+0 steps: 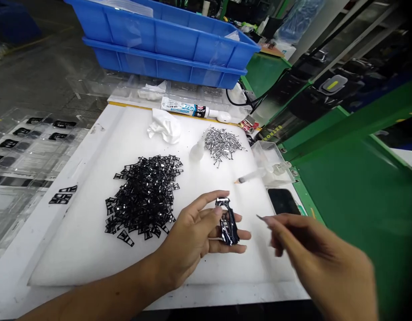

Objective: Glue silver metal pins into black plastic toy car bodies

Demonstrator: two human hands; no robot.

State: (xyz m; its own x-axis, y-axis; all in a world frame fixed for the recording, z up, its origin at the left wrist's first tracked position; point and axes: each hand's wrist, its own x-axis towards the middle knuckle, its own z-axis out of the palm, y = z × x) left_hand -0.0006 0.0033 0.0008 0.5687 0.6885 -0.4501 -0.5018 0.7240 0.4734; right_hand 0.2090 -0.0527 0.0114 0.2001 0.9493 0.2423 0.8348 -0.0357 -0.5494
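Observation:
My left hand (199, 227) holds a glossy black part (228, 223) with an opening near its top, thumb on its left edge and fingers behind it. To the right, my right hand (302, 245) pinches a thin dark piece (259, 217) between thumb and forefinger, apart from the black part. A large pile of small black frame-like pieces (142, 191) lies left of my left hand on the white mat (85, 258). Farther back is a heap of small silvery metal pieces (222, 142). A syringe-like tube (249, 176) with an orange tip lies beyond my hands.
Stacked blue bins (165, 40) stand behind the table. Before them lie a white and blue tube (184, 107) and crumpled tissue (165, 127). At right are a clear box (272, 162), a phone (283, 201) and a green machine surface (356, 191). Trays (32, 147) stand left.

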